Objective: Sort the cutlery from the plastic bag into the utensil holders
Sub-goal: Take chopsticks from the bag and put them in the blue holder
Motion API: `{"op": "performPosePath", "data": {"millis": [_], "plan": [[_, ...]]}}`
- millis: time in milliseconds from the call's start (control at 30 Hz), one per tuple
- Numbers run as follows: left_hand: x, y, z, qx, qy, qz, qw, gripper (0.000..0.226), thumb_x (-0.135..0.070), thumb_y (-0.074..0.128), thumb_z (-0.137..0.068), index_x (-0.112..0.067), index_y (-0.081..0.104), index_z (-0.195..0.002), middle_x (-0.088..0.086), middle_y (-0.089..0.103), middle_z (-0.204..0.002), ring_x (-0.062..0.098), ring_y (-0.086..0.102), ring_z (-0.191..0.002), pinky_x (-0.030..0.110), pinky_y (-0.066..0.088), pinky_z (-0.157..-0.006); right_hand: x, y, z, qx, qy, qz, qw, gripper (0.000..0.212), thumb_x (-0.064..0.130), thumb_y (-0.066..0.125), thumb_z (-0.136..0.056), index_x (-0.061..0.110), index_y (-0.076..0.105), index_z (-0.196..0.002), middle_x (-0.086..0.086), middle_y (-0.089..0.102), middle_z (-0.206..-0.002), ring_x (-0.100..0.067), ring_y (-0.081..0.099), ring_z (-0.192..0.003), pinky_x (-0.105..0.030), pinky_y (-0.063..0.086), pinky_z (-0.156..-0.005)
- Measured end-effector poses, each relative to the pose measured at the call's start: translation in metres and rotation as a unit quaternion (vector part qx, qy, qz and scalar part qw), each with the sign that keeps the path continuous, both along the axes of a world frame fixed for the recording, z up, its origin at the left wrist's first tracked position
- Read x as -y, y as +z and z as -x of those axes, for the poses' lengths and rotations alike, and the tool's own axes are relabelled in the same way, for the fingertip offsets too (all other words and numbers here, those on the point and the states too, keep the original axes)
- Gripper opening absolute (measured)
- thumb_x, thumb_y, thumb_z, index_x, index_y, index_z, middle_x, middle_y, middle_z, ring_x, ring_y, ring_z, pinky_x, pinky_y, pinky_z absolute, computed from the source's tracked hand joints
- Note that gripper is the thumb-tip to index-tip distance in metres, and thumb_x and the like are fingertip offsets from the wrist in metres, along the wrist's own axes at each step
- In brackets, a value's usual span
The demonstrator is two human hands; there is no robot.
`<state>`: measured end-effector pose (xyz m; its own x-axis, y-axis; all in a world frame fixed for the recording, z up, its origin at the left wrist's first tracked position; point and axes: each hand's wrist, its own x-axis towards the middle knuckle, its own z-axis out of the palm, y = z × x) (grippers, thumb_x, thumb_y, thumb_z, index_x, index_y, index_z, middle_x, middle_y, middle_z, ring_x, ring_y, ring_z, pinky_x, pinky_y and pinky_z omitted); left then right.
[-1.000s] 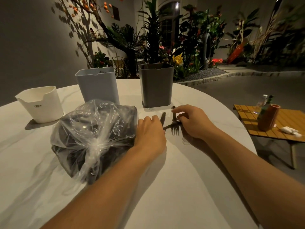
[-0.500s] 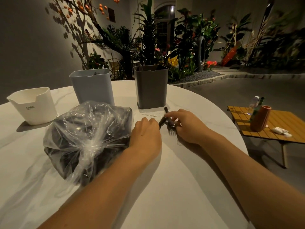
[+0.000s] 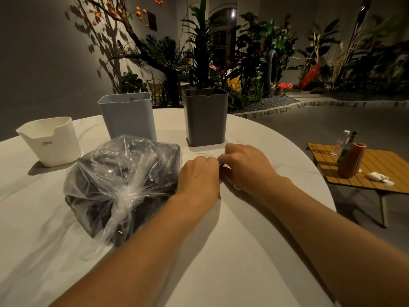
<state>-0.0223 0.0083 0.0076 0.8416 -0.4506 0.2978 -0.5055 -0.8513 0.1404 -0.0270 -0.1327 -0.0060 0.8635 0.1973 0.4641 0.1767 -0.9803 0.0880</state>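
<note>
- Hands meet on the white marble-patterned bench [image 3: 221,251] just in front of the dark grey utensil holder [image 3: 205,118], knuckles nearly touching.
- The left hand [image 3: 198,176] lies palm down with its fingers curled under, pressed against the right side of the plastic bag [image 3: 119,182]; what the fingers hold, if anything, is hidden beneath the hand, so I cannot tell.
- The right hand [image 3: 245,168] is also curled, fingers tucked toward the left hand; a small pale glint shows between the two hands, too little to name, and whether these fingers grip anything cannot be told.
- The plastic bag is clear, knotted on its near side, and bulges with dark contents; it sits near the middle of the bench, in front of the light blue-grey utensil holder [image 3: 127,116].
- The white utensil holder [image 3: 49,140], low and with printed lettering, stands at the far left of the bench, well apart from the bag.
- Dark tips show just above the rim inside the blue-grey holder; a pale tip shows at the left rim of the dark grey one.
- Beyond the bench on the right stands a low wooden slatted table [image 3: 376,171] carrying an orange-brown vase [image 3: 352,160], a bottle [image 3: 342,142] and a crumpled white tissue [image 3: 379,178].
- Plants [image 3: 221,58] line the far wall.
</note>
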Motion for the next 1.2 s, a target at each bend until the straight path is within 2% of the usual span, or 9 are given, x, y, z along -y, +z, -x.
{"op": "performPosePath", "data": {"millis": [133, 300, 400, 533, 700, 767, 900, 1067, 1200], "plan": [[-0.001, 0.006, -0.001, -0.063, -0.005, 0.103, 0.993, 0.022, -0.031, 0.059, -0.1, -0.018, 0.064, -0.118, 0.004, 0.068, -0.105, 0.02, 0.065, -0.091, 0.033, 0.055, -0.09, 0.002, 0.001, 0.001, 0.005, 0.016, 0.025, 1.0, 0.037, 0.048, 0.057, -0.096, 0.031, 0.064, -0.128, 0.002, 0.062, -0.112, -0.014, 0.056, -0.096, -0.019, 0.037, -0.086], [-0.002, 0.023, -0.006, -0.167, -0.014, 0.19, 0.967, 0.021, -0.031, 0.047, -0.105, -0.017, 0.063, -0.102, 0.003, 0.064, -0.086, 0.017, 0.066, -0.078, 0.035, 0.06, -0.083, 0.003, 0.009, 0.001, -0.003, 0.018, 0.039, 0.999, 0.042, 0.038, 0.065, -0.093, 0.026, 0.059, -0.133, -0.003, 0.06, -0.117, -0.019, 0.056, -0.1, -0.026, 0.043, -0.092], [-0.004, 0.027, -0.006, -0.274, -0.008, 0.235, 0.933, 0.026, -0.03, 0.044, -0.106, -0.013, 0.063, -0.106, 0.009, 0.069, -0.092, 0.024, 0.073, -0.081, 0.038, 0.062, -0.079, 0.001, 0.009, 0.004, -0.015, 0.019, 0.022, 0.999, 0.04, 0.038, 0.063, -0.094, 0.026, 0.062, -0.132, -0.003, 0.062, -0.117, -0.019, 0.056, -0.102, -0.024, 0.043, -0.092], [0.0, 0.027, -0.008, -0.251, 0.009, 0.193, 0.949, 0.028, -0.03, 0.036, -0.108, -0.013, 0.058, -0.112, 0.001, 0.059, -0.086, 0.015, 0.062, -0.074, 0.019, 0.05, -0.062, 0.002, 0.009, 0.003, -0.013, 0.011, 0.002, 1.0, 0.039, 0.035, 0.064, -0.094, 0.025, 0.063, -0.131, -0.003, 0.061, -0.119, -0.018, 0.056, -0.101, -0.02, 0.039, -0.085], [-0.002, 0.025, -0.016, -0.272, -0.001, 0.271, 0.923, 0.034, -0.015, 0.034, -0.108, -0.011, 0.063, -0.124, 0.006, 0.069, -0.111, 0.025, 0.069, -0.097, 0.032, 0.06, -0.082, 0.013, 0.008, 0.004, 0.026, -0.024, -0.057, 0.998, 0.03, 0.028, 0.068, -0.092, 0.018, 0.069, -0.12, -0.005, 0.06, -0.116, -0.018, 0.06, -0.093, -0.018, 0.045, -0.076], [-0.009, 0.023, -0.015, -0.264, -0.058, 0.233, 0.934, 0.033, -0.007, 0.042, -0.105, -0.018, 0.061, -0.129, 0.001, 0.064, -0.121, 0.021, 0.065, -0.102, 0.027, 0.057, -0.081, 0.016, 0.007, 0.006, 0.038, -0.026, -0.082, 0.996, 0.028, 0.023, 0.07, -0.091, 0.016, 0.07, -0.117, -0.006, 0.061, -0.115, -0.02, 0.062, -0.091, -0.02, 0.048, -0.076], [-0.008, 0.011, -0.007, -0.181, -0.081, 0.01, 0.98, 0.035, -0.009, 0.064, -0.096, -0.019, 0.058, -0.128, 0.003, 0.061, -0.123, 0.02, 0.059, -0.101, 0.026, 0.047, -0.085, 0.015, 0.006, 0.008, 0.001, 0.003, -0.094, 0.996, 0.036, 0.024, 0.078, -0.084, 0.016, 0.071, -0.118, -0.005, 0.06, -0.12, -0.021, 0.064, -0.097, -0.024, 0.054, -0.085], [-0.01, 0.009, -0.01, -0.114, -0.103, -0.019, 0.988, 0.029, -0.018, 0.065, -0.095, -0.018, 0.06, -0.124, 0.004, 0.058, -0.118, 0.019, 0.057, -0.099, 0.026, 0.047, -0.091, 0.012, 0.008, 0.01, -0.016, 0.02, -0.107, 0.994, 0.038, 0.023, 0.077, -0.083, 0.016, 0.071, -0.12, -0.005, 0.059, -0.123, -0.022, 0.064, -0.101, -0.027, 0.055, -0.091], [-0.01, 0.003, -0.015, -0.06, -0.13, -0.047, 0.989, 0.025, -0.017, 0.066, -0.096, -0.024, 0.058, -0.118, -0.003, 0.051, -0.111, 0.014, 0.046, -0.098, 0.032, 0.049, -0.096, 0.013, 0.007, 0.011, -0.009, 0.019, -0.132, 0.991, 0.037, 0.016, 0.079, -0.082, 0.014, 0.071, -0.118, -0.007, 0.06, -0.122, -0.023, 0.063, -0.101, -0.02, 0.05, -0.087]]}}
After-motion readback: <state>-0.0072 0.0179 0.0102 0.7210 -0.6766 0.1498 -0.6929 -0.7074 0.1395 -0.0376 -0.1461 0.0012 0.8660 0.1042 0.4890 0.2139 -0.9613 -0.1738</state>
